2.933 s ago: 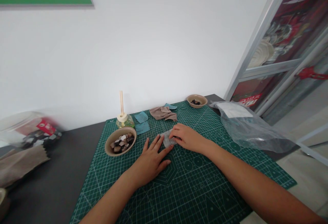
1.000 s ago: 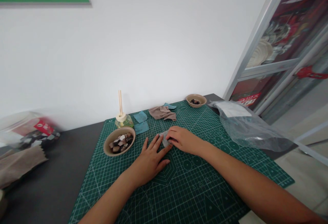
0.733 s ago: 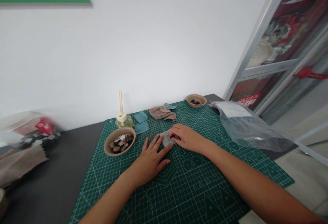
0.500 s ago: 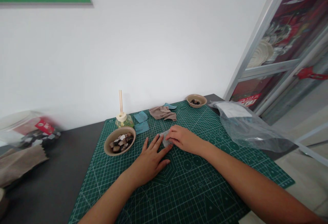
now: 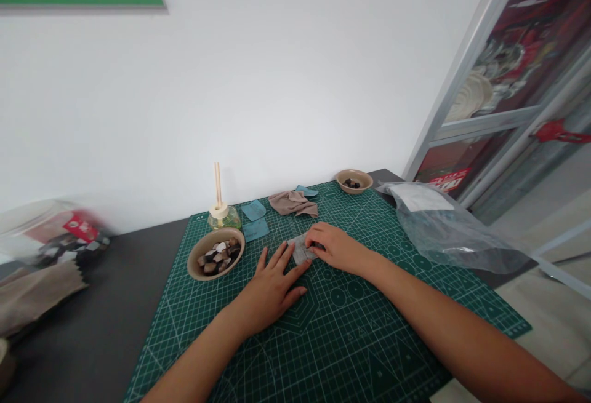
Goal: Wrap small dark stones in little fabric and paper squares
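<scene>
My left hand [image 5: 270, 289] lies flat with fingers spread, its fingertips pressing the left and near edges of a small grey sheet [image 5: 301, 248]. The sheet lies on the green cutting mat [image 5: 369, 329]. At the sheet's right side, my right hand [image 5: 335, 248] is closed in a pinch around a small dark stone [image 5: 317, 245], mostly hidden by the fingers. Left of my hands stands a tan bowl [image 5: 191, 263] of brown, black and white stones. Another tan bowl [image 5: 367, 183], with a few dark stones, is at the mat's far right.
Behind the left bowl stands a reed diffuser [image 5: 218, 212]. Beside it lie teal pieces [image 5: 255, 229] and a crumpled brown cloth [image 5: 292, 202]. A clear plastic bag [image 5: 452, 237] lies on the right. At far left are a bag of stones [image 5: 69, 237] and a brown cloth [image 5: 37, 298].
My right hand has shifted slightly right and up across the grey sheet, uncovering more of it. My left hand stays in place.
</scene>
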Motion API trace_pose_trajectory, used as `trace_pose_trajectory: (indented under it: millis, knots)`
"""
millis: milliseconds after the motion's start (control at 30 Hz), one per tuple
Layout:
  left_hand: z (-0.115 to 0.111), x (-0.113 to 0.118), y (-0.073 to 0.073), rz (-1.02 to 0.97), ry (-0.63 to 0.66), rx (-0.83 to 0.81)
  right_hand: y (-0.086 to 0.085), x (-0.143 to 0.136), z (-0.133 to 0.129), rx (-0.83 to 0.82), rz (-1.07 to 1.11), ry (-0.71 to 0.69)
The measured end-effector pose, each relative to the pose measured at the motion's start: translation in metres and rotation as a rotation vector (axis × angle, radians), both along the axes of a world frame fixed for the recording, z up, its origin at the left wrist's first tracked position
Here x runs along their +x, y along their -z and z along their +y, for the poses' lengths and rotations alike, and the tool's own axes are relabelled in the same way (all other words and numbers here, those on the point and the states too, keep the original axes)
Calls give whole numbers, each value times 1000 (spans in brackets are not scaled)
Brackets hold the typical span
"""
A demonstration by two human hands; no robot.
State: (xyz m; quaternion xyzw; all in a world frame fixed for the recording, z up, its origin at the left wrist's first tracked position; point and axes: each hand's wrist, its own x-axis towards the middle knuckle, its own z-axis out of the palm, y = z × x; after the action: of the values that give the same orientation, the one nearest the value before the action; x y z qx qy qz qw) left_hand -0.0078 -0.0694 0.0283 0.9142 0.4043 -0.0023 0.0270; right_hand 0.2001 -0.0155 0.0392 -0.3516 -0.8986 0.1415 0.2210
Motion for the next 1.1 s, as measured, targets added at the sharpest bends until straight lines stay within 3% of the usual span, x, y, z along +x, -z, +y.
trace_pose_trajectory:
  millis: [233,867,1100]
  knots:
    - [0,0,1,-20,-2,3,1,-3,0,6,55,-52]
    - [0,1,-4,15,-3,-18,2,0,1,-58,85,29]
    - [0,0,0,-9,-3,-5,6,-2,4,83,110,63]
